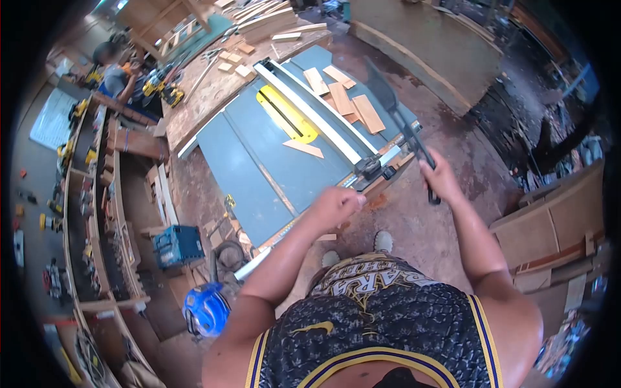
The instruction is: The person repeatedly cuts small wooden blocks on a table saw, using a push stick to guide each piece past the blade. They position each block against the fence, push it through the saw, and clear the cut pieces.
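Note:
My right hand [440,176] is wrapped round the handle of a long black tool [405,123] with a broad, blurred far end. It is held up over the right front corner of a table saw [239,155]. My left hand [337,205] is curled into a loose fist in front of the saw's front edge, with nothing showing in it. Close beyond it is the front clamp of the rip fence [317,110]. On the saw, a thin wood offcut [303,149] lies by the yellow insert plate [284,113]. Several short wood pieces [367,114] lie right of the fence.
Behind the saw is a plywood bench [187,119] with wood blocks. Shelves of power tools [97,194] line the left, where another person [118,77] sits. A teal case [176,246] and a blue machine [207,309] stand on the floor. Boards [550,233] lean at right.

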Demonstrator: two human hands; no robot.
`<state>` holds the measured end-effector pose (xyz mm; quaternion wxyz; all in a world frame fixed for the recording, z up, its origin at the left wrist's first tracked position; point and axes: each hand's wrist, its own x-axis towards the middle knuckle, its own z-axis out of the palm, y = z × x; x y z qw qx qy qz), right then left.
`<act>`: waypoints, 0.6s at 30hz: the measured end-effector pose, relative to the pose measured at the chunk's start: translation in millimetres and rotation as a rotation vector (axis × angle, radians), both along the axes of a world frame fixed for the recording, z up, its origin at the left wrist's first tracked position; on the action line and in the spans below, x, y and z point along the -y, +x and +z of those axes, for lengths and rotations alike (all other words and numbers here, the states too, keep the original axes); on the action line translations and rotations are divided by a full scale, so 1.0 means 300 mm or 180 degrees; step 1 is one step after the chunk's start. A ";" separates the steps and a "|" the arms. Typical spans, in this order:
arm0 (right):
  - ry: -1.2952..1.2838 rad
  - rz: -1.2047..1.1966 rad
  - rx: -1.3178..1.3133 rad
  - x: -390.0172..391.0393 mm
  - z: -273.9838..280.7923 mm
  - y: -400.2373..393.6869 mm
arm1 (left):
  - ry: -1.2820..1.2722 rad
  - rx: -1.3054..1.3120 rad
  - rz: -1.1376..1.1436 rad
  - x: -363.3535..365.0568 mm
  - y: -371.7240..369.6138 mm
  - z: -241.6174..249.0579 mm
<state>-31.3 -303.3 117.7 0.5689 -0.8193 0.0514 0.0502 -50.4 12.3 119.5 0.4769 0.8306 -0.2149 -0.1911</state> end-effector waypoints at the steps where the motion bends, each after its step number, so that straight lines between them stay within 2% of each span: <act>1: 0.0146 0.0140 -0.0189 0.008 0.004 -0.039 | 0.0254 0.0188 0.0197 0.013 0.034 -0.014; 3: 0.0244 0.0374 -0.0188 0.015 0.011 -0.102 | 0.1440 0.0609 0.0442 -0.003 0.093 -0.063; 4: 0.0350 0.0608 -0.0235 0.023 0.015 -0.127 | 0.1485 0.0584 0.0498 -0.012 0.129 -0.114; 6: 0.0494 0.0882 -0.0290 0.053 0.009 -0.156 | 0.1269 0.2098 0.1409 -0.037 0.191 -0.231; 7: 0.0451 0.1042 -0.0240 0.066 0.006 -0.153 | 0.1315 0.2118 0.1430 -0.038 0.221 -0.269; 9: 0.0437 0.1215 -0.0199 0.089 -0.015 -0.142 | 0.2201 0.2514 0.1353 -0.031 0.245 -0.312; 11: 0.0169 0.1396 0.0566 0.128 -0.055 -0.116 | 0.2238 0.2229 0.1528 -0.063 0.179 -0.321; 14: 0.0193 0.1377 0.0539 0.190 -0.081 -0.093 | 0.2173 0.1688 0.1864 -0.215 -0.014 -0.313; 15: 0.0196 0.1382 0.0541 0.207 -0.077 -0.083 | 0.2157 0.1688 0.2254 -0.287 -0.089 -0.329; 17: 0.0398 0.1064 -0.0106 0.230 -0.068 -0.082 | 0.2694 0.1182 0.3003 -0.453 -0.210 -0.345; 18: 0.0401 0.1069 -0.0137 0.244 -0.078 -0.081 | 0.3232 0.1274 0.3119 -0.521 -0.266 -0.330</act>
